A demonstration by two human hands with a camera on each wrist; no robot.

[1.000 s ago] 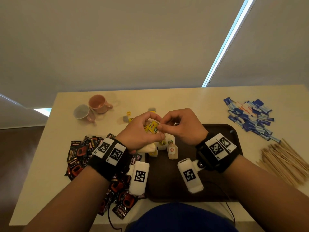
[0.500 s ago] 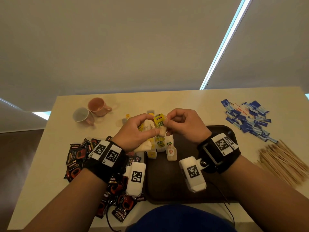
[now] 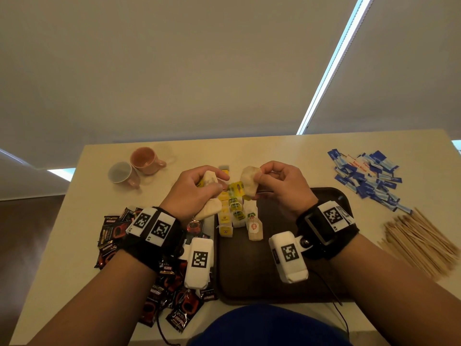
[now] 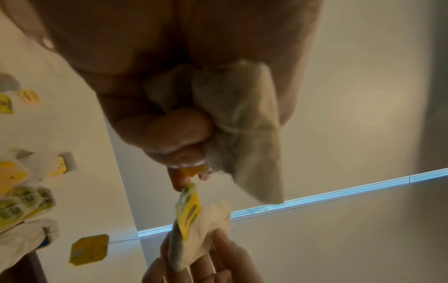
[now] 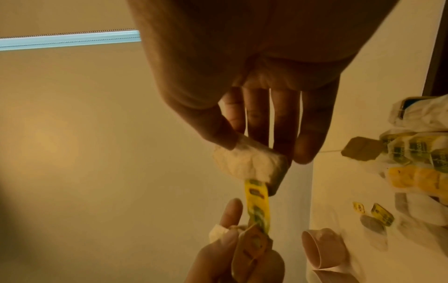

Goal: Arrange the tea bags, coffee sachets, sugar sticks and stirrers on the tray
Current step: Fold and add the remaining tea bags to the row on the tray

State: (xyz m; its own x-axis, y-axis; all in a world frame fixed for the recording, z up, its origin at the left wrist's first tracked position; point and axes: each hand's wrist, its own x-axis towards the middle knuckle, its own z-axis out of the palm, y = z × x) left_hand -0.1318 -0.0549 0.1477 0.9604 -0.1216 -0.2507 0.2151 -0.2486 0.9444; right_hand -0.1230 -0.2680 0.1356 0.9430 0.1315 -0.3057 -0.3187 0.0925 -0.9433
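The head view looks forward and down over the cream table (image 3: 287, 151) from above. Both wrist views sit close under the palms, facing the fingertips, sharing the yellow-tagged white tea bag (image 4: 191, 220) (image 5: 252, 162).

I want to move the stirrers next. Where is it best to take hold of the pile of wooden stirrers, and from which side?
Probably grip the stirrers across the middle of the bundle, coming from above with the right hand, fingers spanning their width. They lie flat on the table, roughly parallel, fanned at the ends, so a mid-length pinch should keep them together.
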